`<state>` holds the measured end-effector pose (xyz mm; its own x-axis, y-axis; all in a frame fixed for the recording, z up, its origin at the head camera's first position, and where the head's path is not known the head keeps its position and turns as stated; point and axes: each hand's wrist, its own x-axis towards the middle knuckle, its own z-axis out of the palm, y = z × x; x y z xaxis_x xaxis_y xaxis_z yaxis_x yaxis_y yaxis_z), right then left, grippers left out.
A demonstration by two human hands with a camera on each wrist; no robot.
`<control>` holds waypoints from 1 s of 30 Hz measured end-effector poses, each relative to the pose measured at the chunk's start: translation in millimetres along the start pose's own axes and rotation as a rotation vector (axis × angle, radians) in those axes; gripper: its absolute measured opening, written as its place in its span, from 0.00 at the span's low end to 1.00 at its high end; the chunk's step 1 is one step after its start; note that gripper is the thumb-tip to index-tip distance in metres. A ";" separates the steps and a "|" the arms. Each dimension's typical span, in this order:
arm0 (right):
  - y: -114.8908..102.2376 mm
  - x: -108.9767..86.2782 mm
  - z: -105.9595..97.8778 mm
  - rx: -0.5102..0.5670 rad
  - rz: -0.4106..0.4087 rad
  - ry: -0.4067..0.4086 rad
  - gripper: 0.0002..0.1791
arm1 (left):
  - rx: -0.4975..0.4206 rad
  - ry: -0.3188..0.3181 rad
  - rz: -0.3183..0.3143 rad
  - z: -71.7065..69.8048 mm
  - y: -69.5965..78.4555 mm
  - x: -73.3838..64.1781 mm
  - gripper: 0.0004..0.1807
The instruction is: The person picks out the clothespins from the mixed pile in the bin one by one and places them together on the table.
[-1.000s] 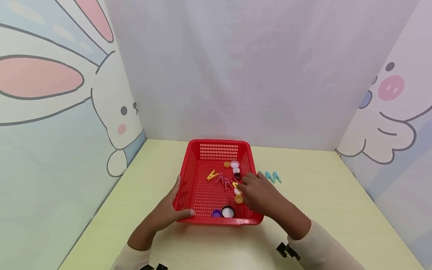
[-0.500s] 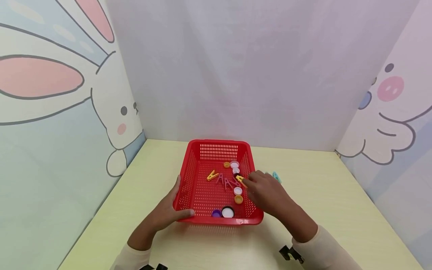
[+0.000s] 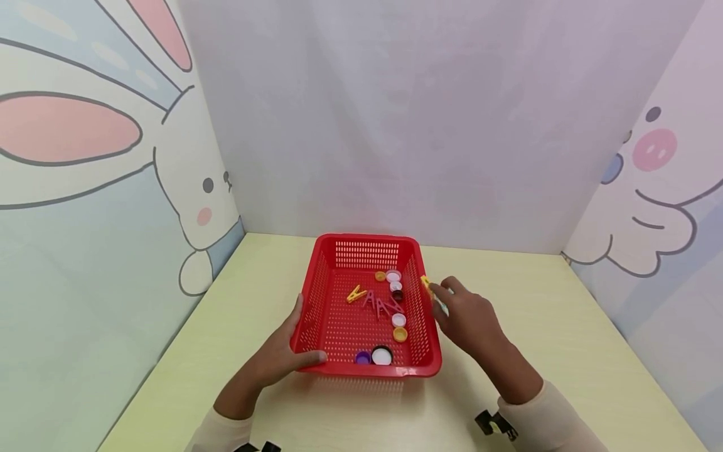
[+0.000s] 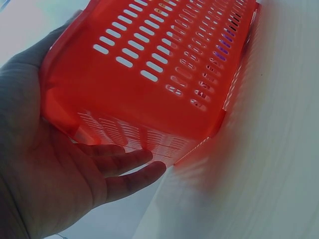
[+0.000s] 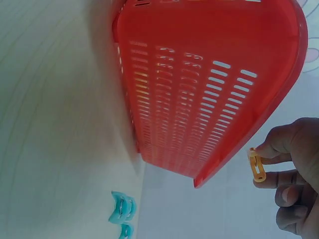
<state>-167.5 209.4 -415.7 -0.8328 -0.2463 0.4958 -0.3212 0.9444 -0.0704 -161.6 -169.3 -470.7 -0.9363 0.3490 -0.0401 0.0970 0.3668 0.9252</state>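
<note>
- a yellow peg [image 3: 426, 280] is pinched at the fingertips of the right hand [image 3: 467, 312], right of centre in the head view; one end is gripped by thumb and finger.
- in that view the peg is seen against the right rim of the red basket [image 3: 361, 370]; whether the rim is touched cannot be told.
- the basket's near left corner is clasped by the left hand [image 3: 281, 351], thumb laid over the rim, fingers spread below it.
- the step in hand is judged to be the moving of this peg past the rim; a steady pinch and clearance from the rim are called for next.
- teal pegs [image 5: 119, 206] lie on the bench [image 3: 536, 314], lower centre-left in the right wrist view.
- pink pegs [image 3: 380, 302] are seen inside the basket.
</note>
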 end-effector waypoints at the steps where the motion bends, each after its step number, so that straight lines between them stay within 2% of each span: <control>1: 2.8 -0.2 1.2 0.005 0.026 0.010 0.25 | 0.000 0.002 -0.002 0.4 0.4 0.0 0.78; 7: 18.2 -2.1 6.5 0.065 0.186 0.058 0.21 | -0.004 -0.001 0.001 0.0 0.7 0.2 0.78; 10: 23.4 -3.4 7.7 0.094 0.258 0.031 0.19 | -0.003 -0.007 0.016 -1.1 0.5 0.1 0.77; 17: 32.5 -4.9 11.5 0.118 0.396 -0.124 0.21 | -0.015 -0.006 0.007 -1.0 1.7 -0.6 0.77; 21: 39.3 -5.3 17.5 0.126 0.459 -0.250 0.21 | -0.017 -0.008 0.006 -1.6 1.4 -0.7 0.77; 26: 46.9 -5.7 26.4 0.125 0.516 -0.392 0.20 | -0.014 -0.013 0.013 -2.1 -0.1 0.2 0.77; 30: 51.1 -5.7 31.7 0.122 0.536 -0.442 0.20 | -0.028 -0.012 -0.003 -0.9 0.7 0.2 0.77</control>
<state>-193.4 252.2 -449.5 -0.9873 0.1557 -0.0311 0.1575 0.9355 -0.3162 -162.0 -169.8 -469.8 -0.9326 0.3579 -0.0475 0.0841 0.3434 0.9354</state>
